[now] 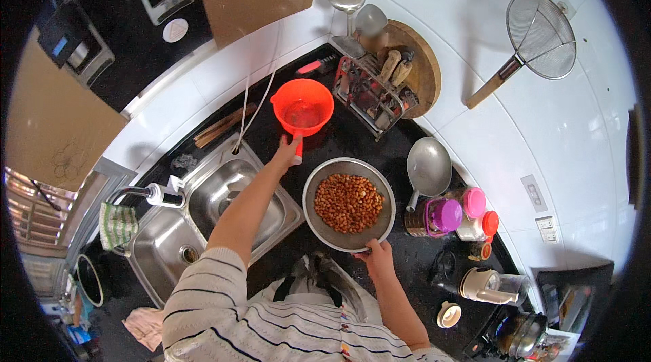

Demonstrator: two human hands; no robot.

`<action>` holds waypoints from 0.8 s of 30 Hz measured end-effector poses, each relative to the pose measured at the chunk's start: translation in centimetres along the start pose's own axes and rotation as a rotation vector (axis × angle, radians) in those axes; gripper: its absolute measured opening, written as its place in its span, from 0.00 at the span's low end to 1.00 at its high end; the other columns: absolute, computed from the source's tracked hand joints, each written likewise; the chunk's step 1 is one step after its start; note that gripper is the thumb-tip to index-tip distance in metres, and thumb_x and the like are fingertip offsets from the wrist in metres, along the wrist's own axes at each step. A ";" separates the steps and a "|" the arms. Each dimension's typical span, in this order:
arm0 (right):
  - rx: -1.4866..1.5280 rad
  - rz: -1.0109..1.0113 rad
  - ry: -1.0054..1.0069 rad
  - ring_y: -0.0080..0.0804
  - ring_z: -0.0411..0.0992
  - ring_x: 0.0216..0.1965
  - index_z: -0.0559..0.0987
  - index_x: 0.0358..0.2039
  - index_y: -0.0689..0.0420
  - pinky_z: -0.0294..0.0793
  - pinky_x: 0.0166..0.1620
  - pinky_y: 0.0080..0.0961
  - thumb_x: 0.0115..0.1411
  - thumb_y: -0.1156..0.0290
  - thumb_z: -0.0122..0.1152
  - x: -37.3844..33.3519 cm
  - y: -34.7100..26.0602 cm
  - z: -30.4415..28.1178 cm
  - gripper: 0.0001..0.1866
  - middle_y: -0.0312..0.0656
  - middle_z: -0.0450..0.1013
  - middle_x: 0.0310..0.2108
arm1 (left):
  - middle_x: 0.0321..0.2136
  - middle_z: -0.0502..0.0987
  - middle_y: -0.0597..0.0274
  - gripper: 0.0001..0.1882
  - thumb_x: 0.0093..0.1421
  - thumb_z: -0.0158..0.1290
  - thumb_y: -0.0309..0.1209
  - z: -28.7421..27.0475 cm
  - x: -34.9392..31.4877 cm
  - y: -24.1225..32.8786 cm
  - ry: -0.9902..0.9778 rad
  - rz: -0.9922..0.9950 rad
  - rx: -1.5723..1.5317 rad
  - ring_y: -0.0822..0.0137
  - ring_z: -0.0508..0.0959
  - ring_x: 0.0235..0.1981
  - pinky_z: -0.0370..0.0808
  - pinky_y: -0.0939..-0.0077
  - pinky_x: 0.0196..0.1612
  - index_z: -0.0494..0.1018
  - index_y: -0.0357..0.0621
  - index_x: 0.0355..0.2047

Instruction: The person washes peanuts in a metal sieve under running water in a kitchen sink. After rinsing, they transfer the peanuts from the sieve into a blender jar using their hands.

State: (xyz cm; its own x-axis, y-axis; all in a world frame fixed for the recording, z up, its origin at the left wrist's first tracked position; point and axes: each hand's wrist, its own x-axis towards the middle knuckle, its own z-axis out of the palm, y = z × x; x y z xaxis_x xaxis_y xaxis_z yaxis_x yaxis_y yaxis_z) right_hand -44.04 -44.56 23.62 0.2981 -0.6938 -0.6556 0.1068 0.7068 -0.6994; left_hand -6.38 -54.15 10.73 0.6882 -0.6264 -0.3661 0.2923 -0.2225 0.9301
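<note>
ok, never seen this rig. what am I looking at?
No robot here: just a person's two bare hands. The picture looks down from a wide fisheye camera on the head, so straight edges bend. The left hand holds a red-orange dipper by its handle; the right hand grips the near rim of a metal bowl of small reddish-brown nuts or beans. Around them on the black counter: a double sink left, a metal scoop and lidded jars right.
</note>
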 end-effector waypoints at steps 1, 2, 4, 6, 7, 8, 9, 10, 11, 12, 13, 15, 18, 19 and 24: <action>-0.009 -0.032 0.005 0.38 0.71 0.34 0.62 0.44 0.67 0.77 0.34 0.35 0.58 0.73 0.44 0.5 -0.3 -0.4 0.15 0.50 0.67 0.40 | 0.32 0.73 0.58 0.24 0.60 0.49 0.44 0.7 -1.5 0.8 0.068 0.070 0.112 0.63 0.74 0.32 0.74 0.72 0.36 0.63 0.39 0.49; -0.020 -0.056 0.004 0.38 0.72 0.33 0.63 0.45 0.67 0.77 0.33 0.34 0.58 0.73 0.43 1.0 -0.3 -1.1 0.15 0.50 0.67 0.40 | 0.35 0.72 0.57 0.27 0.60 0.49 0.46 1.0 -3.6 1.5 0.070 0.114 0.163 0.62 0.74 0.36 0.73 0.72 0.39 0.61 0.39 0.51; -0.074 -0.106 -0.059 0.37 0.73 0.32 0.63 0.46 0.67 0.78 0.31 0.31 0.58 0.74 0.42 3.0 -1.1 -1.8 0.16 0.50 0.69 0.39 | 0.40 0.72 0.55 0.33 0.60 0.48 0.50 0.0 -8.7 2.8 -0.078 0.132 0.199 0.61 0.73 0.43 0.72 0.73 0.45 0.58 0.39 0.57; -0.160 -0.113 -0.159 0.37 0.74 0.31 0.63 0.48 0.67 0.78 0.29 0.29 0.58 0.75 0.41 4.5 -1.3 -1.4 0.17 0.50 0.71 0.39 | 0.47 0.68 0.55 0.39 0.58 0.49 0.52 -3.4 -11.4 1.1 -0.408 0.027 0.260 0.61 0.72 0.46 0.74 0.67 0.43 0.52 0.41 0.61; -0.175 -0.084 -0.156 0.36 0.75 0.28 0.65 0.47 0.66 0.78 0.26 0.26 0.58 0.74 0.42 5.4 -1.7 -1.6 0.17 0.49 0.72 0.36 | 0.47 0.69 0.56 0.37 0.58 0.49 0.48 -2.5 -15.0 2.3 -0.380 -0.107 0.312 0.61 0.73 0.45 0.75 0.66 0.42 0.50 0.43 0.62; -0.196 -0.076 -0.195 0.36 0.75 0.28 0.66 0.47 0.66 0.78 0.27 0.26 0.58 0.74 0.42 5.9 -2.2 -1.6 0.17 0.49 0.72 0.36 | 0.47 0.69 0.57 0.36 0.59 0.50 0.44 -1.4 -18.8 4.5 -0.338 -0.228 0.361 0.62 0.74 0.44 0.76 0.65 0.40 0.49 0.46 0.62; -0.222 -0.075 -0.247 0.36 0.75 0.28 0.66 0.47 0.66 0.78 0.27 0.26 0.58 0.73 0.42 6.3 -2.7 -1.2 0.17 0.49 0.73 0.36 | 0.46 0.69 0.58 0.34 0.58 0.49 0.40 -1.7 -20.3 5.0 -0.328 -0.215 0.336 0.63 0.74 0.43 0.76 0.65 0.40 0.50 0.47 0.61; -0.251 -0.078 -0.292 0.37 0.75 0.28 0.67 0.46 0.66 0.78 0.28 0.26 0.58 0.73 0.42 6.9 -3.3 -0.9 0.17 0.49 0.73 0.36 | 0.45 0.70 0.59 0.31 0.58 0.48 0.37 -1.8 -21.3 5.1 -0.326 -0.202 0.308 0.64 0.74 0.41 0.76 0.66 0.39 0.52 0.48 0.61; -0.325 -0.031 -0.367 0.37 0.75 0.28 0.67 0.47 0.66 0.78 0.29 0.27 0.58 0.71 0.44 7.5 -4.1 -0.8 0.17 0.49 0.73 0.36 | 0.44 0.70 0.60 0.29 0.58 0.47 0.34 -1.7 -21.7 5.1 -0.328 -0.189 0.281 0.66 0.74 0.39 0.76 0.67 0.38 0.53 0.49 0.60; -0.405 0.009 -0.450 0.37 0.76 0.29 0.67 0.47 0.66 0.79 0.30 0.27 0.59 0.68 0.46 8.4 -5.5 -0.6 0.18 0.49 0.73 0.36 | 0.45 0.70 0.58 0.31 0.57 0.46 0.32 -1.9 -21.6 5.3 -0.302 -0.184 0.248 0.64 0.75 0.40 0.77 0.66 0.38 0.51 0.50 0.61; -0.487 0.048 -0.528 0.37 0.76 0.29 0.67 0.47 0.66 0.79 0.31 0.28 0.60 0.66 0.48 9.2 -7.0 -0.5 0.19 0.49 0.73 0.36 | 0.47 0.69 0.57 0.32 0.56 0.45 0.30 -2.3 -21.3 5.6 -0.280 -0.179 0.214 0.63 0.76 0.40 0.77 0.66 0.37 0.49 0.52 0.62; -0.756 0.050 -0.637 0.34 0.76 0.30 0.71 0.44 0.66 0.78 0.32 0.27 0.60 0.55 0.54 10.4 -11.2 1.1 0.24 0.48 0.74 0.34 | 0.45 0.69 0.56 0.32 0.55 0.44 0.27 -3.9 -19.8 5.5 -0.196 -0.155 0.108 0.62 0.76 0.39 0.78 0.64 0.37 0.50 0.51 0.61; -1.098 -0.905 -0.352 0.38 0.74 0.25 0.78 0.31 0.60 0.71 0.30 0.32 0.53 0.53 0.61 13.0 -19.6 4.0 0.20 0.47 0.74 0.23 | 0.39 0.69 0.57 0.29 0.54 0.45 0.28 -2.8 -17.9 10.5 -0.029 -0.227 0.367 0.61 0.74 0.37 0.77 0.62 0.39 0.54 0.47 0.58; -0.974 -1.034 -0.199 0.38 0.73 0.24 0.78 0.30 0.60 0.71 0.30 0.31 0.53 0.57 0.62 13.7 -22.5 5.8 0.17 0.46 0.73 0.21 | 0.33 0.66 0.59 0.22 0.54 0.46 0.30 -2.4 -16.7 11.2 -0.057 -0.167 0.290 0.63 0.70 0.34 0.74 0.62 0.36 0.59 0.43 0.50; -0.591 -1.750 -0.249 0.38 0.73 0.30 0.76 0.40 0.58 0.72 0.35 0.29 0.53 0.73 0.60 9.5 -37.3 19.4 0.13 0.47 0.74 0.32 | 0.28 0.60 0.62 0.14 0.52 0.46 0.37 -5.2 -7.9 8.5 0.036 -0.124 0.368 0.66 0.61 0.31 0.61 0.65 0.34 0.62 0.43 0.34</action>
State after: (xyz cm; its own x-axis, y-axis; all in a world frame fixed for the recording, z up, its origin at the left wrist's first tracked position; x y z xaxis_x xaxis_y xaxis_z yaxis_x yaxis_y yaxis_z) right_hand -26.82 -74.84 49.00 0.3472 -0.4155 0.8407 0.1211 -0.8691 -0.4795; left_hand -5.88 -47.23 21.42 0.6871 -0.5527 -0.4716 0.1217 -0.5524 0.8246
